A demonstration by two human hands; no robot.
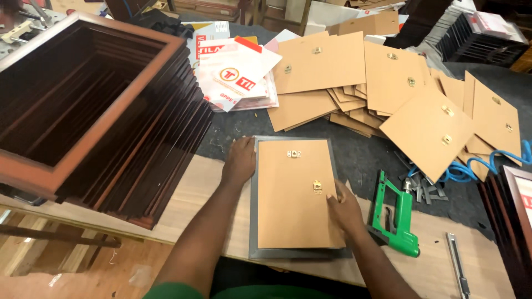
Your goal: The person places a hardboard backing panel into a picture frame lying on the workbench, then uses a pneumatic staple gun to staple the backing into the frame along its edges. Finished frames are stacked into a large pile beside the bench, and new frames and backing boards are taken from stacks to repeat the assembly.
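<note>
A grey picture frame (pixel 253 221) lies face down on the wooden board in front of me. A brown backing board (pixel 293 205) with small brass hangers rests inside it. My left hand (pixel 239 161) grips the frame's upper left edge. My right hand (pixel 343 206) presses flat on the backing board's right side, fingers near the brass hanger at its middle.
A tall stack of dark wooden frames (pixel 111 116) stands at the left. Several loose backing boards (pixel 388 88) lie scattered behind. A green pneumatic stapler (pixel 394 218) with a blue coiled hose (pixel 471 166) sits at the right, a utility knife (pixel 458 264) beside it. White printed sheets (pixel 238 72) lie at the back.
</note>
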